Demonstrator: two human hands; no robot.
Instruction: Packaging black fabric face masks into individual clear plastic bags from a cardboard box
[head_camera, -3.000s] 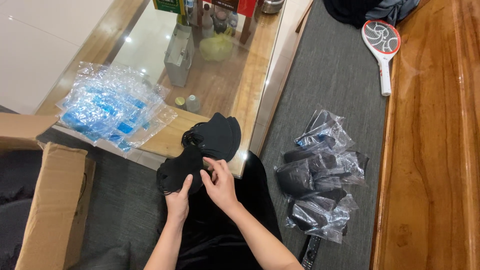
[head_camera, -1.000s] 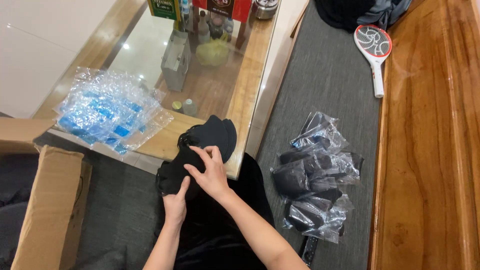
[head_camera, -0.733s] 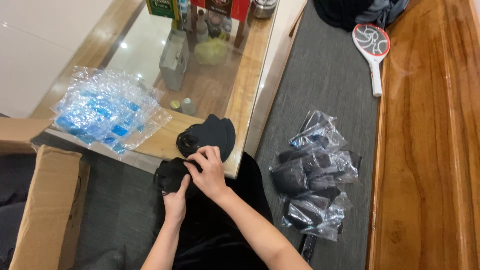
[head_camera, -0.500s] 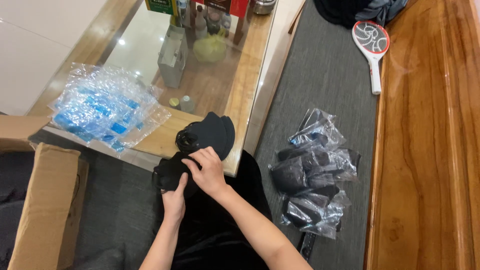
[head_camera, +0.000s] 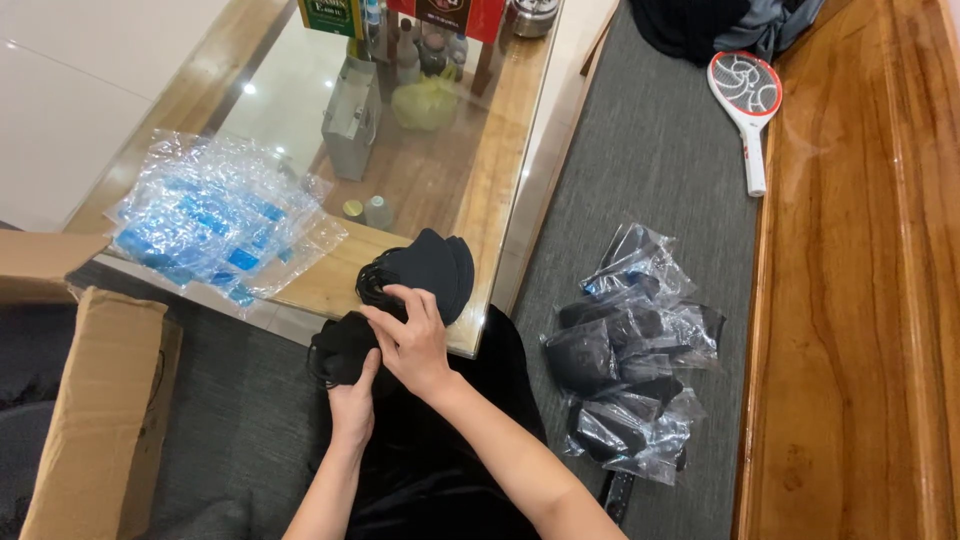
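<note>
Both forearms are bare to the elbow; no sleeves, watch, bracelet or rings are visible. The left hand and right hand are ungloved. A black garment covers the lap.

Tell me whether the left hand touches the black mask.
Touching. The head view shows the left hand closed around the black mask.

This looks like a home living room: a glass-topped wooden coffee table stands on grey carpet, beside a polished wooden bench, with an electric fly-swatter racket lying nearby.
</note>
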